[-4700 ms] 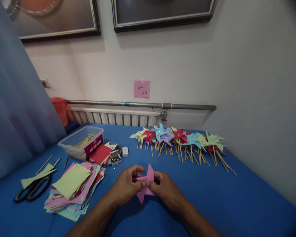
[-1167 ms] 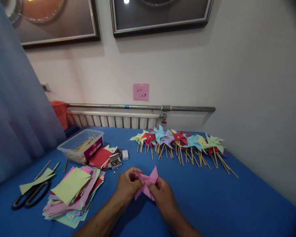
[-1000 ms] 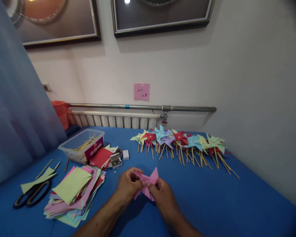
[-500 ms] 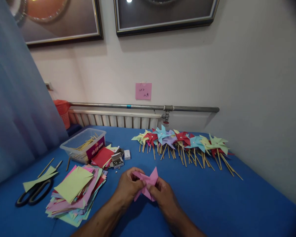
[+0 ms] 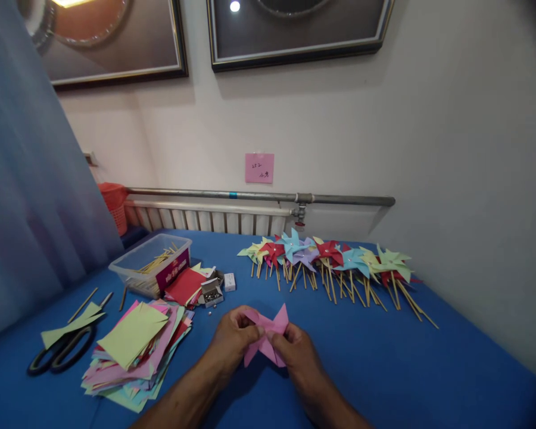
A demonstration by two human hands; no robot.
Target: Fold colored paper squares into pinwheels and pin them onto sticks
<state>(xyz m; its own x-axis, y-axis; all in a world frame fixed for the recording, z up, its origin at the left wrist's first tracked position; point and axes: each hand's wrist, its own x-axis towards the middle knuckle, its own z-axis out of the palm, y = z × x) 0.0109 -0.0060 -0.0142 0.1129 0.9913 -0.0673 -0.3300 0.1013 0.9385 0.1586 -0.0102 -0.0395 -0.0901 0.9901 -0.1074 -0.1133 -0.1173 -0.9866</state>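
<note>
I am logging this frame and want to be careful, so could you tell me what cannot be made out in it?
- Head view: the middle of the pink paper piece is covered by the left hand and right hand.
- The writing on the pink note is too small to read.
- The contents of the small open box are too small to identify.
- The two framed pictures are cut off by the top edge.

Your work surface: a table (image 5: 384,357) under blue cloth. On it you have a row of finished pinwheels (image 5: 335,265) at the back, a clear tub of sticks (image 5: 150,262), an open pin box (image 5: 211,292), stacked paper squares (image 5: 134,345), black scissors (image 5: 58,356), and loose sticks (image 5: 83,304).
</note>
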